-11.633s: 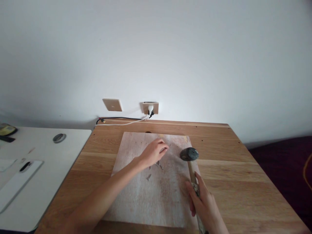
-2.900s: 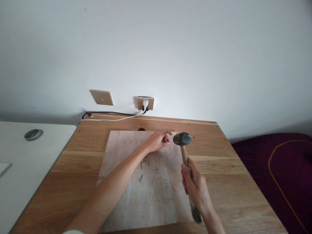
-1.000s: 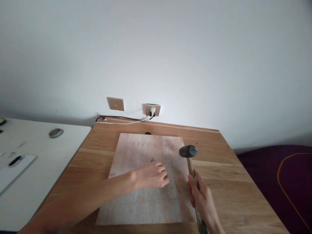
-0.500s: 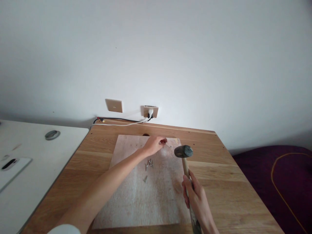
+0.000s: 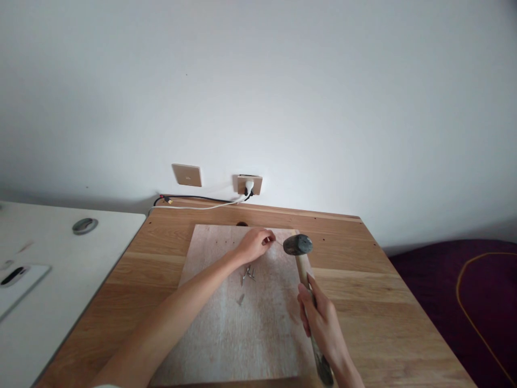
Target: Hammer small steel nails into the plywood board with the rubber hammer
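My left hand (image 5: 255,244) reaches over the far part of a pale plywood board (image 5: 226,334) and pinches a small nail (image 5: 278,243) that points to the right. My right hand (image 5: 320,319) is closed round the wooden handle of a hammer (image 5: 299,258). The dark hammer head (image 5: 298,244) hangs close to the nail's tip, just right of my left fingers. Several loose nails (image 5: 247,275) lie on the board below my left hand.
The board rests on a wooden table (image 5: 383,302) against a white wall. A wall socket with a white plug (image 5: 249,185) and cables (image 5: 189,201) are at the table's far edge. A white desk (image 5: 44,269) with a phone-like item (image 5: 16,277) stands left. A dark red surface (image 5: 464,291) lies right.
My left hand went from the loose nails up to the board's far edge with a nail pinched. The hammer head has moved left, closer to that nail.
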Demonstrator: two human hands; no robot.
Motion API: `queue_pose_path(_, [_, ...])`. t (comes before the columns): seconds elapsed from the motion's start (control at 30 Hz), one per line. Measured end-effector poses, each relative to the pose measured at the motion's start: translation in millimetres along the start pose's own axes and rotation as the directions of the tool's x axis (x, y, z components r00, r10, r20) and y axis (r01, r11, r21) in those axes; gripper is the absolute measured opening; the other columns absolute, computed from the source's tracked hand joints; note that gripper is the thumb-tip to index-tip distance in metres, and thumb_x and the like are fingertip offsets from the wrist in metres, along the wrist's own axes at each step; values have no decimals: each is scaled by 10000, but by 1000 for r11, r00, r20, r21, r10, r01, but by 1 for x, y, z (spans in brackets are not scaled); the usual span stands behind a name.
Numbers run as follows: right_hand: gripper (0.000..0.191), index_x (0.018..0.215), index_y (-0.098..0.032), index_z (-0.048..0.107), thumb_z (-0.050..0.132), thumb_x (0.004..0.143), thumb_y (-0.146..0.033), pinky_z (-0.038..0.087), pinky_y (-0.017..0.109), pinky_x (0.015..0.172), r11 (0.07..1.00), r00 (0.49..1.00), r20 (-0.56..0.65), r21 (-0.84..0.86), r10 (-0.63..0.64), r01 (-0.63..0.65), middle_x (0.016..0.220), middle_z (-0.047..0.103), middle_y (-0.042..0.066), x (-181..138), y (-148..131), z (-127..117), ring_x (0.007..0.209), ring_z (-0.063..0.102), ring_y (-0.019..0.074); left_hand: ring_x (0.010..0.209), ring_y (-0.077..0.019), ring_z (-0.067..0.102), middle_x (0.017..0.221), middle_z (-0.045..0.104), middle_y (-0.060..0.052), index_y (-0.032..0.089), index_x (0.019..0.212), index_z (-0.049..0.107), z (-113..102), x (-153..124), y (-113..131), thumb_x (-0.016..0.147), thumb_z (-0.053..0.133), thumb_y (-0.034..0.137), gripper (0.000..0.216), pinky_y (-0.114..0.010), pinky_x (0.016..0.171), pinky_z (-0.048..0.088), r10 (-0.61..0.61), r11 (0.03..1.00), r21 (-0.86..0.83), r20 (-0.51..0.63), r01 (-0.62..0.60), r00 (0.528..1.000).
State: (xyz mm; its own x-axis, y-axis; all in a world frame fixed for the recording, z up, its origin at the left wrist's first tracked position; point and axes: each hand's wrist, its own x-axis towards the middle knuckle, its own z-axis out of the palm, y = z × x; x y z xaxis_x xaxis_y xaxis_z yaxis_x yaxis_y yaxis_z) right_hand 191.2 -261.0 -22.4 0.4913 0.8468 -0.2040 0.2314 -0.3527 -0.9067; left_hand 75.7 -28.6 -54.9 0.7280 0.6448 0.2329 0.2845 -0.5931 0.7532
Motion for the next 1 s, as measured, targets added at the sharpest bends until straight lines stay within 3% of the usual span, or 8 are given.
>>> queue_pose_path(0.17, [732,1306,-125,548,477,945,-759,320,223,365,1000,999,38,-11,2,-1,463,432,-110,6,-7,3,362,376,119,822,-138,701,879,779,-27,190,948,800,-2,-2,3,897,711,109,130,-231,832,531,20,1000,12,31,-21,999])
queue_pose_path(0.7, [829,1446,-75,536,531,927,-722,320,235,359,999,1000,1,-31,12,-12,483,474,-93,13,2,4,362,434,133,920,-169,700,972,772,-59,180,961,798,-1,-2,2,918,667,105,157,-270,912,526,32,999,41,61,-35,998])
queue_pose_path(0.8, [843,1477,-70,528,523,933,-714,326,242,365,998,1000,6,-63,9,-8,494,481,-87,15,1,5,361,447,137,898,-162,708,985,780,-54,195,1100,780,-1,-2,2,931,664,126,217,-265,896,533,12,1000,22,57,-13,998])
queue_pose_path(0.9, [814,1463,-64,541,487,955,-698,341,246,373,995,1000,16,-96,-12,13,498,467,-86,17,-2,8,366,452,140,877,-157,720,1008,793,-43,211,1303,693,-1,-3,3,894,680,95,425,-263,882,539,-60,997,-38,56,62,997])
queue_pose_path(1.0, [791,1427,-64,564,463,956,-692,355,244,370,989,999,44,-147,-2,8,533,470,-75,20,-5,9,385,470,142,860,-165,727,995,802,-50,189,1351,651,-1,-3,4,859,673,65,507,-270,863,542,-105,992,-66,62,110,992])
